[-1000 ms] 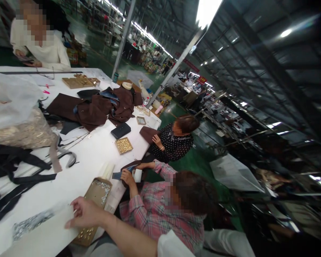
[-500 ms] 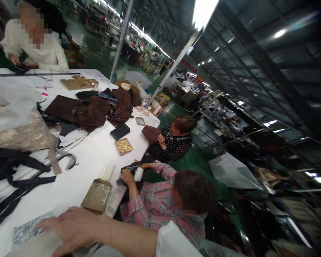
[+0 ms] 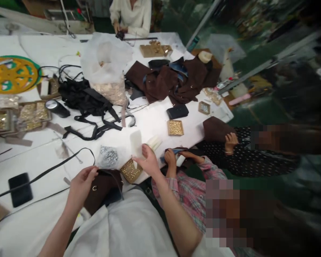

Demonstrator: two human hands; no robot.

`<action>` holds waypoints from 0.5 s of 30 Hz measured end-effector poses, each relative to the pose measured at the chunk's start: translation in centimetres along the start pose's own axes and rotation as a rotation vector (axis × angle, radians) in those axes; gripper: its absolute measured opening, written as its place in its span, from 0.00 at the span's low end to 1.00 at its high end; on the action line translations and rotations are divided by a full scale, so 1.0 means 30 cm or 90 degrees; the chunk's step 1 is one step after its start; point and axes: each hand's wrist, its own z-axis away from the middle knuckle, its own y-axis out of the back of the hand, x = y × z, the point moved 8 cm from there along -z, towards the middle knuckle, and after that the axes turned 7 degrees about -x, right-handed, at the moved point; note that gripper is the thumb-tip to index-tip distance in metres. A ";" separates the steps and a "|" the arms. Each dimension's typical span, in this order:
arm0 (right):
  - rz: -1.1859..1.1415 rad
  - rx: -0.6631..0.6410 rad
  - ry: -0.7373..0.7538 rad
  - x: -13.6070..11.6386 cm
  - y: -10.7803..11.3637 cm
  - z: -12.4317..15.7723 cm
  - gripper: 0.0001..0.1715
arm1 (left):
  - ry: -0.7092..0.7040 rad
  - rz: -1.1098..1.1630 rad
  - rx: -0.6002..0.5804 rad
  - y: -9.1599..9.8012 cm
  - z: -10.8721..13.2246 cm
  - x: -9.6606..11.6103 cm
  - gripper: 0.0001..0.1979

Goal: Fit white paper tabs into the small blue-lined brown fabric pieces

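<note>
My left hand (image 3: 82,184) is closed, thumb and fingertips pinched at a thin black strap (image 3: 61,165) that loops away to the left across the table. My right hand (image 3: 149,161) grips a whitish, slightly see-through flat strip (image 3: 136,141), upright between thumb and fingers. Below it sits a cardboard box of small metal studs (image 3: 131,171). Between my hands lies a clear bag of silvery metal bits (image 3: 108,156). A dark brown fabric piece with metal rings (image 3: 101,189) rests at the table's edge against my lap, beside my left hand.
A black phone (image 3: 20,190) lies at left, near a dark cylinder (image 3: 57,108) and black straps (image 3: 82,98). A box of gold studs (image 3: 175,127), a black wallet-like item (image 3: 177,111) and brown fabric (image 3: 160,84) lie further back. Co-workers sit close at right; another is across the table.
The view has swung left and down. My right hand, earlier spread over the bag of metal bits, now holds the whitish strip. My left hand has come into view at the black strap.
</note>
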 end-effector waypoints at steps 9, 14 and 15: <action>-0.235 -0.074 0.005 -0.026 -0.095 0.029 0.48 | -0.073 -0.281 -0.006 -0.001 0.037 -0.202 0.36; -0.231 -0.133 0.016 -0.126 -0.170 0.028 0.52 | -0.149 -0.648 -0.130 -0.158 0.059 -0.209 0.20; -0.235 -0.143 0.020 -0.150 -0.188 0.030 0.52 | -0.155 -0.699 -0.137 -0.192 0.055 -0.207 0.19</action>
